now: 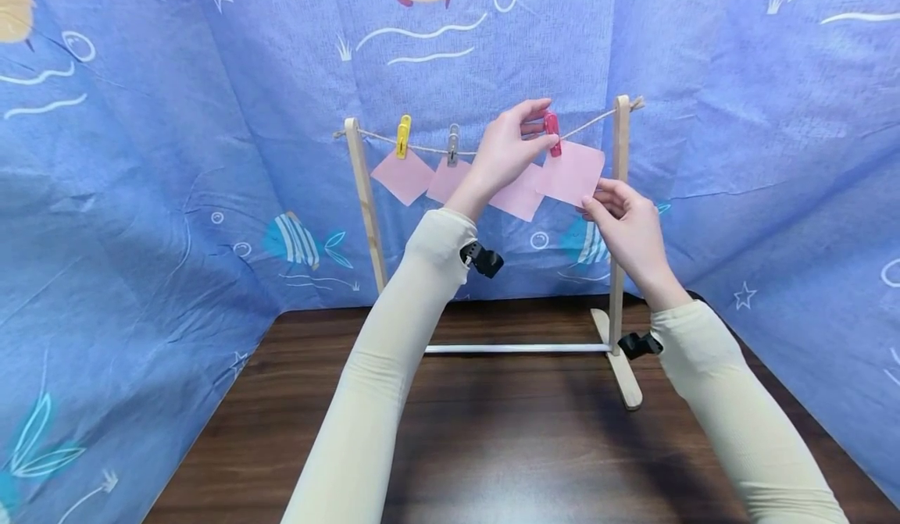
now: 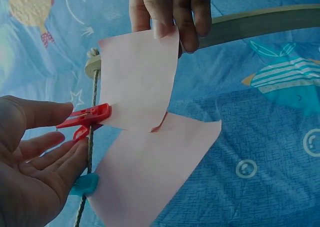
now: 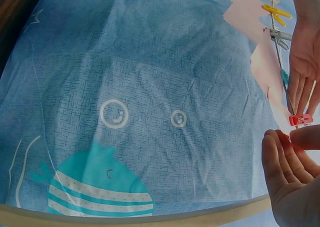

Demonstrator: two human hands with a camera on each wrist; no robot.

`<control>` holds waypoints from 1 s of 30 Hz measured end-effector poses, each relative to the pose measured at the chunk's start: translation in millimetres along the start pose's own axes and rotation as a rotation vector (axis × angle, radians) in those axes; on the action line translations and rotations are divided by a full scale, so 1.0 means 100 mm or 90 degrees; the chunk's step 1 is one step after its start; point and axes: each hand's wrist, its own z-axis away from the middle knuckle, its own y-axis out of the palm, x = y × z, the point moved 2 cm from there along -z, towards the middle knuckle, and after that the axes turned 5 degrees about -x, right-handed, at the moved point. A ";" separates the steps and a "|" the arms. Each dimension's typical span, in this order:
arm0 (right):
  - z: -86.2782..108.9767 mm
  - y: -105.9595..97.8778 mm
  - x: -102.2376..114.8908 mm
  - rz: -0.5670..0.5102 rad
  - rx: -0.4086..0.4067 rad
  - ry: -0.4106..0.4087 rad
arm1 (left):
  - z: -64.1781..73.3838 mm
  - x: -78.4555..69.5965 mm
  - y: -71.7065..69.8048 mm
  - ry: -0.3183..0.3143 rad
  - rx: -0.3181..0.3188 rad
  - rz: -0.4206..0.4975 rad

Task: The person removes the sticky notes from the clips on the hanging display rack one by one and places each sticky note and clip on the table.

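My left hand [image 1: 505,147] pinches a red clothespin [image 1: 552,135] between thumb and fingers on the rope [image 2: 94,94]. In the left wrist view the clothespin's tip sits over one corner of a square pink paper [image 1: 578,171]. By its lower right corner, my right hand [image 1: 628,223] pinches that same paper between thumb and fingers. A second pink paper [image 2: 155,167] hangs partly behind it, beside a teal clothespin [image 2: 86,185] that the left hand hides in the head view. Farther left hang two more pink papers, under a yellow clothespin [image 1: 403,137] and a grey clothespin [image 1: 453,146].
The rope runs between two wooden posts, the right post [image 1: 619,219] just beyond my right hand. A white rod [image 1: 520,348] joins them low down, and a wooden foot [image 1: 626,376] rests on the dark table [image 1: 492,446]. Blue printed cloth [image 1: 281,118] surrounds the table.
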 end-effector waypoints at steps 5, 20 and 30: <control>0.00 -0.01 -0.03 0.001 -0.008 0.007 | 0.00 0.05 0.01 0.008 -0.021 0.019; -0.03 -0.01 -0.10 -0.010 -0.011 0.005 | 0.01 0.06 0.05 0.001 -0.037 0.062; -0.07 -0.04 -0.12 -0.022 -0.006 0.016 | -0.01 0.05 0.07 0.013 -0.052 0.056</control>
